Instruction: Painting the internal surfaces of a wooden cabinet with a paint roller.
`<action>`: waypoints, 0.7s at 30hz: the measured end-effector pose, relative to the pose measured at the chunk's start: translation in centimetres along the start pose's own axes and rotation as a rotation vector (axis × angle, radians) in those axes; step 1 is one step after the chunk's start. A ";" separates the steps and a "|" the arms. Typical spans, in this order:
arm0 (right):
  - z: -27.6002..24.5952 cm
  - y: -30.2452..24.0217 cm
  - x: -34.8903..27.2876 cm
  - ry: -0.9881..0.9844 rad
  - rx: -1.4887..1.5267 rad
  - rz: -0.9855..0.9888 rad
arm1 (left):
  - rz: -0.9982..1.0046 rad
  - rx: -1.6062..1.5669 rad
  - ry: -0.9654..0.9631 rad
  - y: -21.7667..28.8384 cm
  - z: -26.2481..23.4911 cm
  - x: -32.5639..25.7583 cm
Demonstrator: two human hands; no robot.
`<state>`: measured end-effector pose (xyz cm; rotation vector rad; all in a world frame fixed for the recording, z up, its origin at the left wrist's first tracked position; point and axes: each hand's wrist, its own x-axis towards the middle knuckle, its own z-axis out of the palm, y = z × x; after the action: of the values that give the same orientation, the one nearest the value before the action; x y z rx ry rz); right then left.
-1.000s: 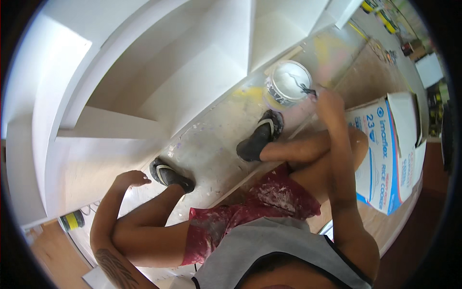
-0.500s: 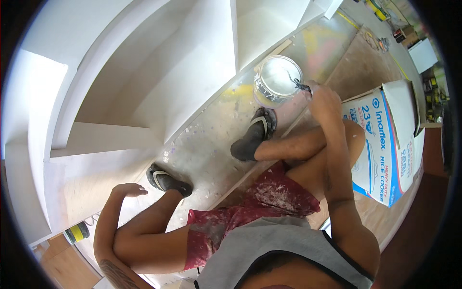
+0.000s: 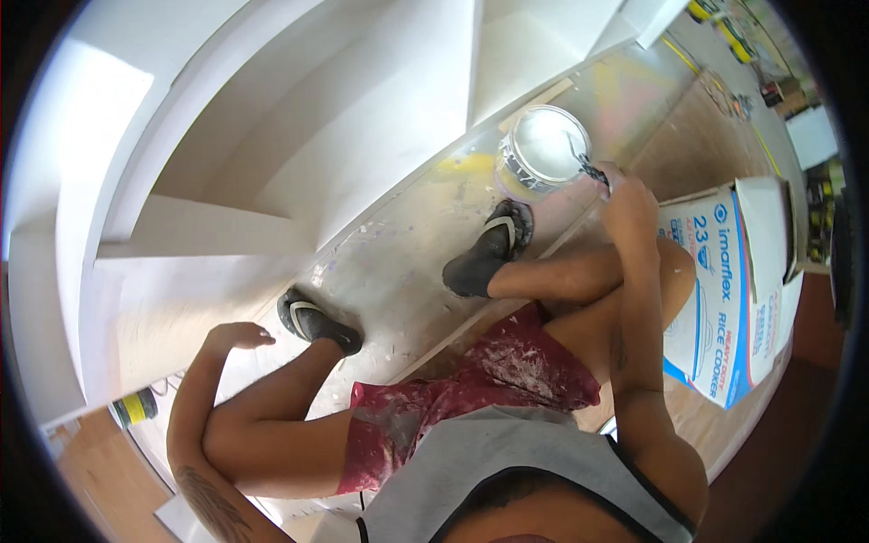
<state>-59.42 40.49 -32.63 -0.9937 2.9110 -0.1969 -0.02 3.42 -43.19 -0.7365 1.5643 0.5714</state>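
Holding a dark-handled tool [image 3: 592, 169] (right hand [image 3: 628, 199]) at the paint bucket [image 3: 517, 168].

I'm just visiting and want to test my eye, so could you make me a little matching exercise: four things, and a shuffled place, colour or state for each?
Things:
1. Bucket
2. Right fingers
3. Shorts
4. Cardboard box

Descriptions:
A. Dark red, splashed with white
B. Mostly white and blue, on the person's right
C. On the floor, white inside
D. Holding a dark tool

Right pairs: 1-C, 2-D, 3-A, 4-B.
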 end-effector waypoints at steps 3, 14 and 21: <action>0.0 -0.2 -0.1 -0.010 0.018 -0.073 | -0.076 0.011 -0.054 0.2 0.0 -0.4; -0.6 -0.5 -0.2 0.011 0.039 -0.012 | 0.013 0.036 -0.013 0.5 0.5 -0.8; 0.0 -0.1 -0.7 0.047 -0.031 -0.088 | -0.013 0.066 -0.063 1.2 0.2 -1.1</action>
<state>-58.78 40.81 -32.60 -1.1389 2.9230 -0.1829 -0.72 4.55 -42.18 -0.6723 1.5119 0.5264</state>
